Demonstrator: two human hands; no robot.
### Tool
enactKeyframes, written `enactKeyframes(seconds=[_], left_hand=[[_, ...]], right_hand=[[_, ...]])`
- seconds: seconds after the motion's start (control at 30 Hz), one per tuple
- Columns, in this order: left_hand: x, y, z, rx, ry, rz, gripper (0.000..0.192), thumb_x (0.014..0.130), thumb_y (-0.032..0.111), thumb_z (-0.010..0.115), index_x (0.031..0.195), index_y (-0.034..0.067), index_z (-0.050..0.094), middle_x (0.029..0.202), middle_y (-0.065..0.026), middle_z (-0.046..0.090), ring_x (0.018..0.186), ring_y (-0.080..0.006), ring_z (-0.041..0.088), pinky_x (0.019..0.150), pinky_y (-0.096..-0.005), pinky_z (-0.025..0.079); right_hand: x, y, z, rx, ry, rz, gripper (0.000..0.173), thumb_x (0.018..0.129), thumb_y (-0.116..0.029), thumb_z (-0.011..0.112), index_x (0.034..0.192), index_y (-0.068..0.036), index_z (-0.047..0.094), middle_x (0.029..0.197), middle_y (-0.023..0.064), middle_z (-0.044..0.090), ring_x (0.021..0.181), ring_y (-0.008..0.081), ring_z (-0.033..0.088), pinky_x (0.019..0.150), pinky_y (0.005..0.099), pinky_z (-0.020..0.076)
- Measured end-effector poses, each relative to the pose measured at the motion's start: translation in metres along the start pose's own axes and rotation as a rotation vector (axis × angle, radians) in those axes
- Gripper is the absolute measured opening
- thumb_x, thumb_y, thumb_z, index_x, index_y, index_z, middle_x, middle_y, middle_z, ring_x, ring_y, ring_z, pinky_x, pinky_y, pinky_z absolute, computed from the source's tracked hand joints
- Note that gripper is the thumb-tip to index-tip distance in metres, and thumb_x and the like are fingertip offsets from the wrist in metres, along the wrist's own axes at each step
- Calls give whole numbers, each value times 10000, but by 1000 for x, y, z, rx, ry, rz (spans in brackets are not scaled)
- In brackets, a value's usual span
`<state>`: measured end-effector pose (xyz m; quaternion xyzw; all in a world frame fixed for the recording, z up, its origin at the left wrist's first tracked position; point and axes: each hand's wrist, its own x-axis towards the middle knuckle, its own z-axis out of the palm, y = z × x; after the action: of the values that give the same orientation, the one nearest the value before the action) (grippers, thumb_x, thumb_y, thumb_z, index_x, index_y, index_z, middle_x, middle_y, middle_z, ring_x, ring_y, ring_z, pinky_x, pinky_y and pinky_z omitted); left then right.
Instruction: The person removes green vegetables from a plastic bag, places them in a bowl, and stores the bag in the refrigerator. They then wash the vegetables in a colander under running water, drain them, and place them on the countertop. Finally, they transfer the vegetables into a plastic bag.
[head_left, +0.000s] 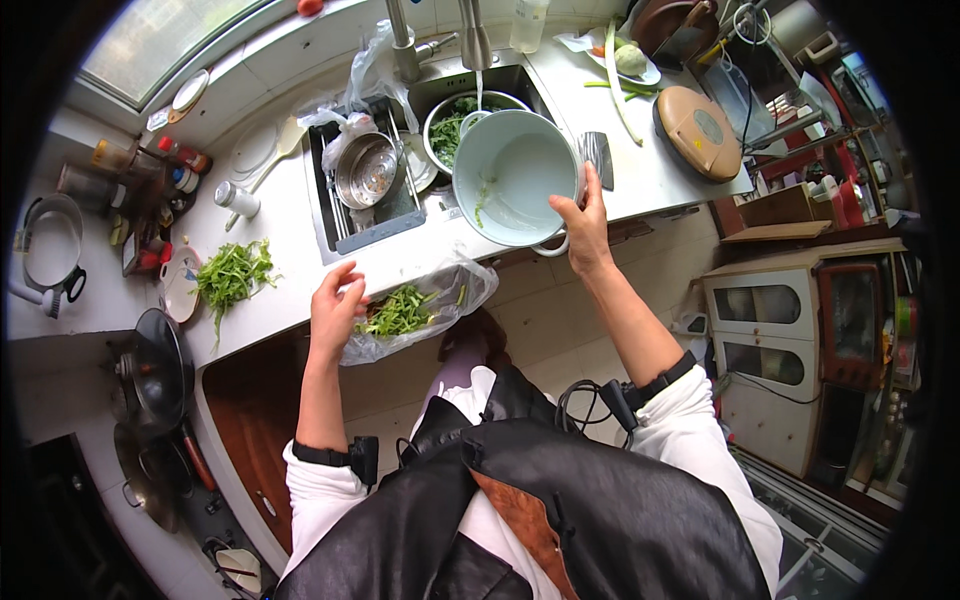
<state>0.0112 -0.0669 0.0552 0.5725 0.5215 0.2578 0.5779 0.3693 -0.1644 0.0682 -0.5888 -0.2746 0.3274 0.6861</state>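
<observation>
My right hand (589, 225) grips the rim of a pale blue two-handled pot (525, 172), thumb on the near edge. The pot is tilted towards me, and a few green scraps cling to its inner wall. Behind it, a metal bowl (435, 116) of leafy greens (448, 135) sits in the sink, partly hidden by the pot. Water runs from the faucet (475, 45) towards that bowl. My left hand (337, 307) is empty, its fingers loosely curled and apart. Beside it, a clear plastic bag (472, 281) hangs at the counter's edge with cut green stems (401, 311) in it.
A steel strainer basket (365, 171) sits in the sink's left rack. Leafy greens (236, 274) lie on the left counter near a shaker jar (236, 199). On the right are a cleaver blade (598, 161), a scallion (619, 90) and a tan electric griddle (697, 131).
</observation>
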Motion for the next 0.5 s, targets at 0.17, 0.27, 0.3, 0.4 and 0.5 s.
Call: enactKeyframes(seconds=[0.17,0.27,0.3,0.4,0.5], left_hand=[[-9,-36,-20,-95,89,-183,432,924,195,612,1300,2,524,1054,-48,623,758,-73,588,640,-197,485],[-10,-49,-27,-123,131,-248,424,926,182,606,1300,0,524,1030,-36,625,756,-69,587,638,-195,482],[-11,-53,-29,-128,142,-276,420,927,178,604,1300,2,525,1026,-35,626,758,-70,588,637,-195,482],[-12,-59,-36,-88,159,-301,408,928,167,598,1297,7,529,1048,-42,631,763,-73,592,644,-198,482],[-18,-63,-43,-104,192,-312,411,920,159,609,1297,13,535,1040,-50,632,781,-94,604,665,-228,493]], right_hand=[[45,11,13,-315,35,-127,920,681,-209,727,1456,12,285,1361,232,385,1220,327,460,1046,395,382],[63,17,29,-547,40,-233,959,660,-238,753,1462,-6,281,1281,239,402,1171,366,480,1020,423,405],[67,18,33,-601,17,-229,953,663,-241,752,1463,-19,285,1282,233,394,1165,369,478,1011,431,408],[75,25,49,-692,-50,-334,951,664,-229,759,1468,-48,285,1258,209,395,1139,355,472,993,424,415],[75,31,62,-821,-164,-580,982,618,-182,791,1459,-50,303,1242,200,400,1128,359,454,973,425,423]])
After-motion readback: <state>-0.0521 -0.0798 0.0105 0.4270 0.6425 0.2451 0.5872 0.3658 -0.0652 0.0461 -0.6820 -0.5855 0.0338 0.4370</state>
